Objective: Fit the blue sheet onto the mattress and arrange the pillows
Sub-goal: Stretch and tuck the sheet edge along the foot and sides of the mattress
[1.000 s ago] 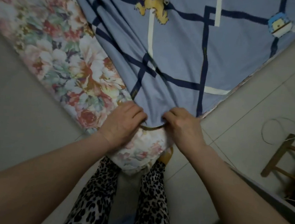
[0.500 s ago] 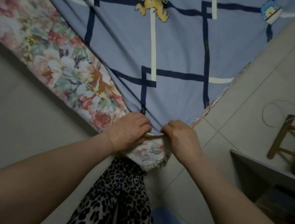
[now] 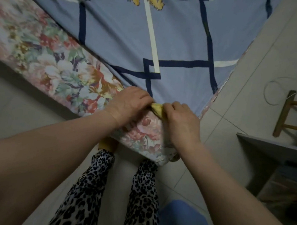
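Note:
The blue sheet [image 3: 176,36], with dark blue and white lines and a yellow cartoon print, lies spread over the floral mattress [image 3: 46,63]. Its near corner meets the mattress corner right in front of me. My left hand [image 3: 127,103] and my right hand [image 3: 180,122] sit side by side at that corner, both pinching a yellow band [image 3: 157,109] at the sheet's corner edge. The floral side of the mattress shows below and to the left of my hands. No pillows are in view.
Tiled floor [image 3: 253,85] runs along the right of the bed. A wooden stool [image 3: 289,116] and a loose white cord [image 3: 273,90] stand at the right. A grey cabinet [image 3: 274,157] is at the lower right. My leopard-print legs [image 3: 87,196] stand against the corner.
The sheet has been drawn tighter and smoother over the mattress. My hands have stayed at the corner, and the yellow band between them now shows more clearly.

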